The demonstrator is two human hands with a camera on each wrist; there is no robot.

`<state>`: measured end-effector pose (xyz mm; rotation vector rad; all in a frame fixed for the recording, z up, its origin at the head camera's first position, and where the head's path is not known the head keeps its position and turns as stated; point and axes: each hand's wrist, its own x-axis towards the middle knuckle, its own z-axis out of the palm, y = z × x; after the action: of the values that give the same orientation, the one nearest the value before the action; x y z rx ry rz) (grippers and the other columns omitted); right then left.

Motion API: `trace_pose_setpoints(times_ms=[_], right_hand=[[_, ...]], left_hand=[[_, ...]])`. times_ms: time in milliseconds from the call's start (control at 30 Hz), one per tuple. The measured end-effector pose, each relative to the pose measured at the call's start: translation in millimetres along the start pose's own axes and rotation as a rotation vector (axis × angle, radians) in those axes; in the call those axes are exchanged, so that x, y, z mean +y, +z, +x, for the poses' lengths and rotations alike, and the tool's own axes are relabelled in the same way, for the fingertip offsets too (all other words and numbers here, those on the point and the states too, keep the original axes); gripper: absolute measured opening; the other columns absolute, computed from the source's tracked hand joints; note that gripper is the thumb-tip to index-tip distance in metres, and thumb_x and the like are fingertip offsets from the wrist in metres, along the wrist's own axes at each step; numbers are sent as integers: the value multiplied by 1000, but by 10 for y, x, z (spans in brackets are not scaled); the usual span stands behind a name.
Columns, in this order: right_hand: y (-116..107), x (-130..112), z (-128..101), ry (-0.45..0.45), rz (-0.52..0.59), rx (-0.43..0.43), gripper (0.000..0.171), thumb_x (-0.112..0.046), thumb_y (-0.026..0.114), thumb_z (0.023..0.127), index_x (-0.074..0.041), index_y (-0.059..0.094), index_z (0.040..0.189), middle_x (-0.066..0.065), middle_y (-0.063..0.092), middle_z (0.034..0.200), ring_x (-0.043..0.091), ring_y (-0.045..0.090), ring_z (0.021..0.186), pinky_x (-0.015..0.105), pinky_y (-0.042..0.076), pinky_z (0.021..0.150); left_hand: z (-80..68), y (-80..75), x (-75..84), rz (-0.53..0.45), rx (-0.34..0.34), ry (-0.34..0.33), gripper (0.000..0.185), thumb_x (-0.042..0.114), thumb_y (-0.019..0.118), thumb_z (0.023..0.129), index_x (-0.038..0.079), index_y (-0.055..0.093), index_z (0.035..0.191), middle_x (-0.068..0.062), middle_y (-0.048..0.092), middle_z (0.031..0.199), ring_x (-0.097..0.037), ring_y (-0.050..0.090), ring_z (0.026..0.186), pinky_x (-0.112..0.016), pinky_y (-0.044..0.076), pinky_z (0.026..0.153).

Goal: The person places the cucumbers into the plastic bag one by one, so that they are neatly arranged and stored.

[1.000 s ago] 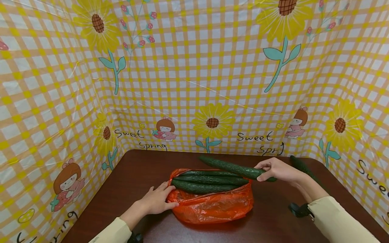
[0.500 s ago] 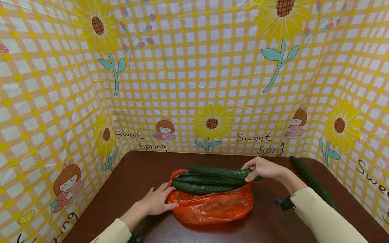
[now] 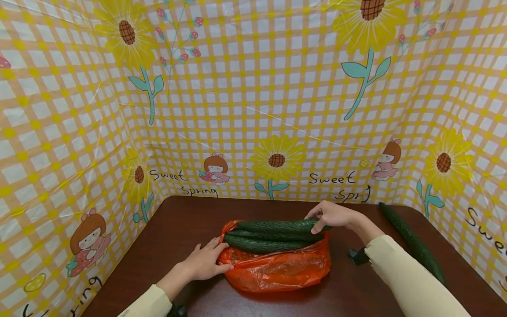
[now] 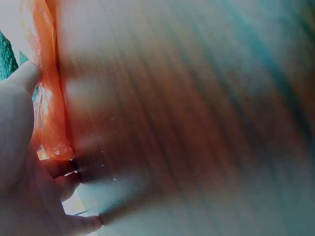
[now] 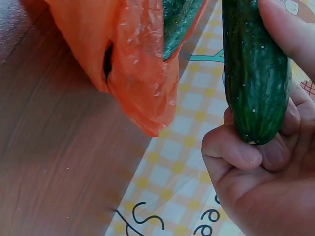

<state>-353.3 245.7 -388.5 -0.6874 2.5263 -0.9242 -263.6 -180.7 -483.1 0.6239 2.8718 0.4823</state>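
An orange plastic bag (image 3: 277,270) with several cucumbers (image 3: 269,243) side by side in its mouth lies mid-table. My right hand (image 3: 332,215) grips the right end of another cucumber (image 3: 277,226), which lies along the back of the others, over the opening. In the right wrist view the blunt tip of this cucumber (image 5: 256,83) sits between thumb and curled fingers, beside the bag's corner (image 5: 142,78). My left hand (image 3: 203,262) rests with spread fingers against the bag's left end, thumb on its front. The left wrist view shows the bag's orange edge (image 4: 51,108) along that hand.
One more cucumber (image 3: 412,242) lies slantwise on the dark brown table (image 3: 190,215) at the right, beyond my right forearm. Checked sunflower cloth (image 3: 245,110) stands as walls at the back and both sides.
My right hand has moved left and the cucumber in it has come down from above the bag onto the others. The left hand has stayed on the bag.
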Motion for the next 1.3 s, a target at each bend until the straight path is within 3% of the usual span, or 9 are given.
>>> trace_pose_setpoints(times_ms=[267,833,1300], right_hand=[[-11,-22,95,17,-36,-11,46,-23,85,80,-8,73,123,21,61,138,50,46,135,61,44,103],[129,43,256,-3,-84,-21,44,-11,80,84,-3,70,126,21,63,135,46,51,133,55,48,102],[201,-28,306,-2,-155,18,46,3,73,80,-2,70,126,21,65,133,43,56,128,54,50,100]], left_hand=[[4,10,5,2,2,1,78,68,55,93,16,45,151,-15,32,163,-35,29,151,-71,22,113],[-1,5,43,-8,-8,-6,77,66,58,92,16,46,149,-15,34,161,-36,29,151,-72,21,113],[-2,21,33,-18,-3,-8,77,65,58,93,16,46,150,-16,33,162,-35,29,151,-73,20,113]])
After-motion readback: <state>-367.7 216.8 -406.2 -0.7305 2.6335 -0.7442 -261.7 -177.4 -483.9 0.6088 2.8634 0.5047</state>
